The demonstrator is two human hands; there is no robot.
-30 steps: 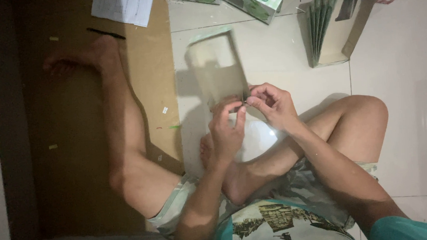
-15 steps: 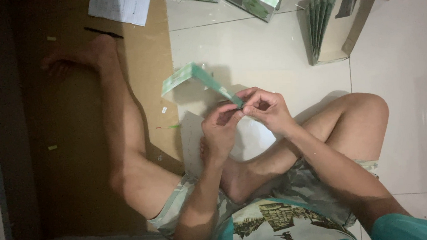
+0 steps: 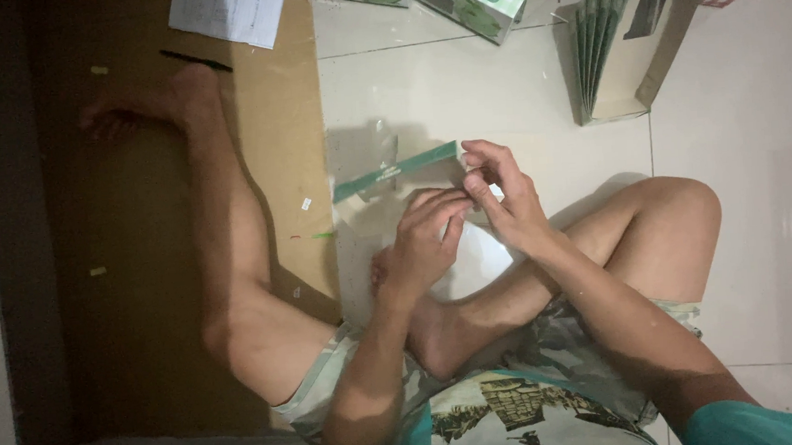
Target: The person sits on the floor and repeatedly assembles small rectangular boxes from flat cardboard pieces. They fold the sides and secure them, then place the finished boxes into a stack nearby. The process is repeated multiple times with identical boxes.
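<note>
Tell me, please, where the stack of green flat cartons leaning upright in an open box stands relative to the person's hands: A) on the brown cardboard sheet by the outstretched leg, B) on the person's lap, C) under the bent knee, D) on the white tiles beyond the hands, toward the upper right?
D: the open box of green flat cartons stands on the white tiled floor, up and right of both the left hand and the right hand.

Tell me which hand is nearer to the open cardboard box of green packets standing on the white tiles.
Right. The right hand sits below-left of the open cardboard box of green packets; the left hand is farther left and lower.
</note>
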